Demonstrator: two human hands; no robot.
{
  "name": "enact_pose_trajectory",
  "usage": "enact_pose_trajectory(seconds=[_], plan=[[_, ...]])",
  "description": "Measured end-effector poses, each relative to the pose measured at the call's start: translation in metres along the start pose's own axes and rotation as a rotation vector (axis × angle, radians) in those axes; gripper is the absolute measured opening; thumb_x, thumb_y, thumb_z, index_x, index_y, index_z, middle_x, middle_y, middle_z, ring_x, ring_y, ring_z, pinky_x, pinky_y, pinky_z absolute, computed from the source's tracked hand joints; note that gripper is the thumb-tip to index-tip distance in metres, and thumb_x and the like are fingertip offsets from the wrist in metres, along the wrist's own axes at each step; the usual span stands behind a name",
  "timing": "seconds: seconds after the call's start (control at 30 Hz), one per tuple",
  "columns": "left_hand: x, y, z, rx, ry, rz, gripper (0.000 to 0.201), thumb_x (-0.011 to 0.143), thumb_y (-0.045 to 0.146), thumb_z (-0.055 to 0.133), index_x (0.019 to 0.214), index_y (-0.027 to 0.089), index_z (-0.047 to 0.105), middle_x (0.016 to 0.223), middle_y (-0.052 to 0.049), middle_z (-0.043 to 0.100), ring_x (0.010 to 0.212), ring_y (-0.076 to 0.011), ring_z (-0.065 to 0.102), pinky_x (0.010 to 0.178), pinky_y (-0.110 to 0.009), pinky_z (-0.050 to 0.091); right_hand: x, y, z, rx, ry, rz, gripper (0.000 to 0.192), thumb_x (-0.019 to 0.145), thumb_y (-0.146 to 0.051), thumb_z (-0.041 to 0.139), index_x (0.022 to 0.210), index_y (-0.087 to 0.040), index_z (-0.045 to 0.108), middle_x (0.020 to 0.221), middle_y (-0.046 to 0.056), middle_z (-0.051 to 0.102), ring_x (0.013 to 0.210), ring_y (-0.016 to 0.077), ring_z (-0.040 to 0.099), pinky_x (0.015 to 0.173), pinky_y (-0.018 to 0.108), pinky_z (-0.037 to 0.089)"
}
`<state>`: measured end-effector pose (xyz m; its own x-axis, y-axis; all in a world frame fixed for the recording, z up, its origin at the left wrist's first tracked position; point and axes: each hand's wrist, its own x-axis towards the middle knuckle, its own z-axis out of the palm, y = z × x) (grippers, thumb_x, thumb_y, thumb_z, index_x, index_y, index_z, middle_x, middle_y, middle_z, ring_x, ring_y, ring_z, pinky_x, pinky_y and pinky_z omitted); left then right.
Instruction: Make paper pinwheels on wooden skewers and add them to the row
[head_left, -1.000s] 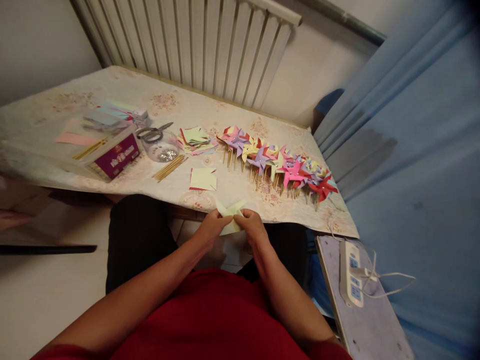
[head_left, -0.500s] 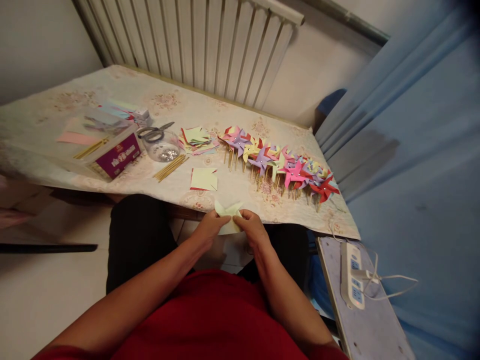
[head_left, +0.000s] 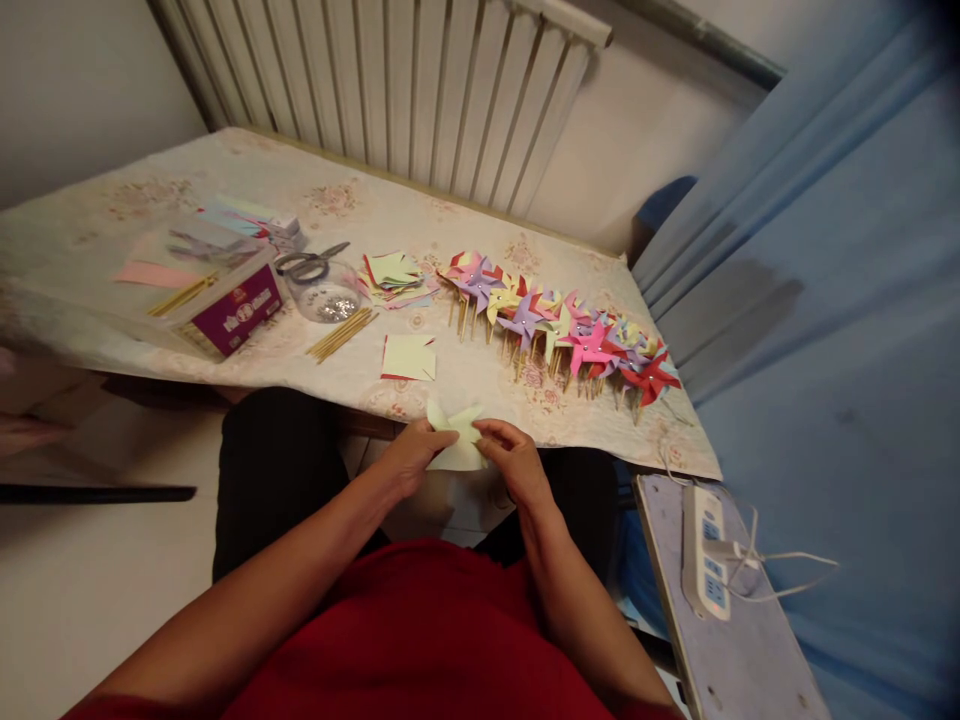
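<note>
Between my hands, just in front of the table's near edge, is a pale green paper square (head_left: 459,452) with slits cut in it and corners standing up. My left hand (head_left: 415,450) grips its left side, thumb pressed over the paper toward the middle. At its right side my right hand (head_left: 512,455) pinches the paper between thumb and fingertips. Beyond my hands, a small stack of slit paper squares (head_left: 409,358), pale green on top with red beneath, lies on the table. To the right stand several finished paper pinwheels (head_left: 589,347) on sticks.
Left on the flowered tablecloth (head_left: 330,200) are wooden sticks (head_left: 343,335), a clear tub of metal fasteners (head_left: 328,303), scissors (head_left: 309,263), a purple-labelled box (head_left: 238,312) and a pile of coloured paper (head_left: 394,272). A power strip (head_left: 706,553) lies at the right.
My right hand has shifted slightly right, its thumb leaving the paper's middle for the right side. My left hand still holds the paper, which has opened out a little.
</note>
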<state>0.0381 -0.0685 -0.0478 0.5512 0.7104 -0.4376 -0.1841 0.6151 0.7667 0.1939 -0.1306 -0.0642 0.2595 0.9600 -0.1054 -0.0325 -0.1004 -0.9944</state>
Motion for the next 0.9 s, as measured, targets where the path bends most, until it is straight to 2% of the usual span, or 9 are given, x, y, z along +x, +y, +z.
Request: enact_pose_trajectory(seconds=[0.17, 0.27, 0.4, 0.47, 0.57, 0.73, 0.9], plan=[[-0.005, 0.007, 0.001, -0.005, -0.004, -0.01, 0.024, 0.057, 0.019, 0.068, 0.081, 0.016, 0.068, 0.067, -0.002, 0.069, 0.062, -0.0168, 0.062, 0.059, -0.024, 0.046, -0.006, -0.002, -0.006, -0.101, -0.074, 0.008, 0.024, 0.074, -0.028, 0.068, 0.097, -0.025, 0.075, 0.057, -0.005, 0.052, 0.052, 0.0102, 0.039, 0.052, 0.024, 0.032], [-0.006, 0.007, 0.001, -0.002, -0.009, -0.034, 0.026, 0.057, 0.018, 0.067, 0.083, 0.016, 0.067, 0.066, -0.001, 0.068, 0.059, -0.0151, 0.059, 0.057, -0.023, 0.045, -0.008, -0.003, -0.008, -0.136, -0.126, -0.003, 0.023, 0.075, -0.026, 0.066, 0.097, -0.025, 0.075, 0.054, -0.006, 0.046, 0.05, 0.0092, 0.034, 0.05, 0.023, 0.028], [-0.004, 0.005, -0.001, -0.003, -0.019, -0.032, 0.026, 0.058, 0.018, 0.067, 0.084, 0.016, 0.068, 0.065, -0.001, 0.067, 0.056, -0.0133, 0.057, 0.052, -0.021, 0.041, -0.009, -0.004, -0.008, -0.188, -0.157, -0.098, 0.021, 0.076, -0.024, 0.063, 0.093, -0.026, 0.075, 0.074, -0.002, 0.062, 0.063, 0.0119, 0.048, 0.062, 0.024, 0.038], [-0.004, 0.004, -0.002, -0.01, -0.027, -0.019, 0.026, 0.058, 0.019, 0.067, 0.083, 0.016, 0.068, 0.065, -0.001, 0.067, 0.056, -0.0137, 0.057, 0.052, -0.021, 0.04, -0.009, -0.005, -0.007, -0.187, -0.171, -0.134, 0.022, 0.076, -0.023, 0.061, 0.092, -0.027, 0.076, 0.091, 0.0, 0.067, 0.078, 0.0152, 0.056, 0.074, 0.027, 0.043], [-0.004, 0.004, -0.001, -0.002, -0.022, -0.013, 0.024, 0.057, 0.018, 0.067, 0.081, 0.016, 0.069, 0.064, -0.002, 0.066, 0.057, -0.0141, 0.057, 0.054, -0.022, 0.041, -0.01, -0.008, -0.003, -0.164, -0.169, -0.14, 0.02, 0.075, -0.024, 0.061, 0.089, -0.026, 0.075, 0.103, 0.002, 0.069, 0.098, 0.0201, 0.059, 0.089, 0.031, 0.044], [-0.002, -0.001, -0.002, 0.04, 0.0, 0.035, 0.023, 0.058, 0.019, 0.067, 0.081, 0.016, 0.069, 0.065, -0.001, 0.066, 0.058, -0.0134, 0.057, 0.054, -0.022, 0.04, -0.012, -0.009, 0.003, -0.145, -0.106, -0.115, 0.013, 0.073, -0.026, 0.064, 0.08, -0.024, 0.074, 0.103, 0.003, 0.069, 0.098, 0.0208, 0.061, 0.088, 0.031, 0.046], [-0.001, -0.005, -0.003, 0.066, -0.003, 0.041, 0.029, 0.057, 0.023, 0.069, 0.085, 0.012, 0.069, 0.07, -0.001, 0.066, 0.056, -0.0109, 0.054, 0.052, -0.021, 0.036, -0.014, -0.009, 0.003, -0.126, -0.144, -0.119, 0.012, 0.075, -0.029, 0.067, 0.081, -0.025, 0.075, 0.116, 0.003, 0.065, 0.106, 0.0218, 0.06, 0.088, 0.031, 0.046]])
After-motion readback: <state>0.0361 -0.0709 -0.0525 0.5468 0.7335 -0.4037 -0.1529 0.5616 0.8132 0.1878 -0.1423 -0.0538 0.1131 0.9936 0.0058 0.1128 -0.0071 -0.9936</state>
